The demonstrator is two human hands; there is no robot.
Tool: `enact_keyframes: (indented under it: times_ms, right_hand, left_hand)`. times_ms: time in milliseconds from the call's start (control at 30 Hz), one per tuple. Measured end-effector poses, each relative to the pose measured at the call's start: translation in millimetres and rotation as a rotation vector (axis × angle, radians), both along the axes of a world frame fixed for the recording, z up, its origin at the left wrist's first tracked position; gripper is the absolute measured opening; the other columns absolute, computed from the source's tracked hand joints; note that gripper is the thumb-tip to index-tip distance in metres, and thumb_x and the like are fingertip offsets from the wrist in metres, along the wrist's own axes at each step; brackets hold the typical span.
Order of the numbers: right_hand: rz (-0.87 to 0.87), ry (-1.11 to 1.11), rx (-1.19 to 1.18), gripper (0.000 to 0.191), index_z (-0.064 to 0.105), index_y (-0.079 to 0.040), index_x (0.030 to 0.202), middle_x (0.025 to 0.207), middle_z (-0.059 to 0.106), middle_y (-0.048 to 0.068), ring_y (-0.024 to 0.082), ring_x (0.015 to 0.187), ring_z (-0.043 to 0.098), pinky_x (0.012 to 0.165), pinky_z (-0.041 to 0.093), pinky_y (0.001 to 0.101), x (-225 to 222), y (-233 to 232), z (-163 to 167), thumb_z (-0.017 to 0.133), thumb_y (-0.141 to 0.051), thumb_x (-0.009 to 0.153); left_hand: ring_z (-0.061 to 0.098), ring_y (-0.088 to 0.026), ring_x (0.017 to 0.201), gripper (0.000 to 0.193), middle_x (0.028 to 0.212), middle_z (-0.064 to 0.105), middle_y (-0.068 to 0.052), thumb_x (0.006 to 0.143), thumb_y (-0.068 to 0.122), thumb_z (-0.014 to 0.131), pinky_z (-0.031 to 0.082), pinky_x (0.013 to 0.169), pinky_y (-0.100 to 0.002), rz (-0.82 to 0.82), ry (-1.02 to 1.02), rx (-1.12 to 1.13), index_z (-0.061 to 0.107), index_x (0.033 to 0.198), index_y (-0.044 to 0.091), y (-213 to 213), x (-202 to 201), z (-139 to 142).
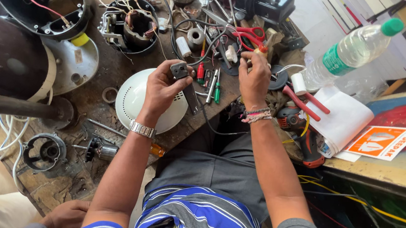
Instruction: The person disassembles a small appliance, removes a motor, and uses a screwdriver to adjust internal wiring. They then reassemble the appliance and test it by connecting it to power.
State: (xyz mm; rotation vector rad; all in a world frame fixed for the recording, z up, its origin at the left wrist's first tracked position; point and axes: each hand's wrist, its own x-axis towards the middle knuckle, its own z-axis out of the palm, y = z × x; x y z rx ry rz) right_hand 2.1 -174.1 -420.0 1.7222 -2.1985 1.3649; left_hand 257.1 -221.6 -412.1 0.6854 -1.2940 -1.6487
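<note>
Left hand (pixel 161 85), fingers curled, grips a small dark grey part (pixel 179 70) above the white dome cover (pixel 131 99). Right hand (pixel 254 76) pinches a slim orange-tipped tool (pixel 261 49). Beyond lie red-handled scissors (pixel 249 33) on the workbench (pixel 76 176).

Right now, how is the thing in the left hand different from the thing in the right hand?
The left hand holds a flat, dark grey blocky part with a long strip hanging down; the right hand pinches a thin tool with a small red and yellow handle. The grey part is wider and mostly in plain sight; the tool is slimmer and mostly hidden by fingers. Both are held up above the cluttered workbench.
</note>
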Motion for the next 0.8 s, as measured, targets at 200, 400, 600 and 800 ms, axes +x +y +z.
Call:
enact_keyframes:
  times_ms: [200, 400, 600, 800]
  right_hand:
    - [0.058, -0.079, -0.001, 0.015, 0.069, -0.005, 0.109, 0.096, 0.071, 0.010, 0.025, 0.079, 0.070, 0.072, 0.056, 0.0376, 27, 9, -4, 0.074, -0.008, 0.094]
    - [0.305, -0.186, 0.106, 0.052, 0.053, -0.006, 0.136, 0.111, 0.070, 0.011, 0.021, 0.086, 0.071, 0.080, 0.058, 0.0369, 44, -51, 23, 0.075, -0.009, 0.090]
    - [0.277, 0.606, -0.143, 0.081, 0.044, -0.006, 0.150, 0.147, 0.052, 0.019, 0.036, 0.133, 0.054, 0.114, 0.039, 0.0406, 51, -172, 77, 0.079, -0.009, 0.077]
    - [0.204, 0.761, 0.197, 0.038, 0.062, -0.012, 0.130, 0.115, 0.065, 0.010, 0.031, 0.110, 0.066, 0.112, 0.024, 0.0664, 60, -186, 73, 0.064, -0.005, 0.092]
  left_hand:
    - [0.068, -0.009, 0.099, 0.032, 0.108, 0.073, -0.004, 0.095, 0.005, 0.076, 0.058, 0.086, -0.024, 0.014, -0.056, 0.014, 0.062, 0.124, 0.001, -1, 1, -1]
    - [0.066, -0.006, 0.091, 0.031, 0.103, 0.071, 0.000, 0.094, 0.009, 0.078, 0.058, 0.079, -0.022, 0.016, -0.070, 0.020, 0.063, 0.120, 0.001, -2, 1, -5]
    - [0.066, -0.006, 0.088, 0.032, 0.099, 0.071, 0.000, 0.092, 0.009, 0.079, 0.057, 0.076, -0.022, 0.058, -0.108, -0.010, 0.064, 0.119, 0.001, -3, 2, -3]
    - [0.065, -0.006, 0.089, 0.032, 0.101, 0.071, 0.000, 0.093, 0.009, 0.079, 0.056, 0.078, -0.022, 0.028, -0.059, -0.006, 0.063, 0.119, 0.000, -3, 3, -6]
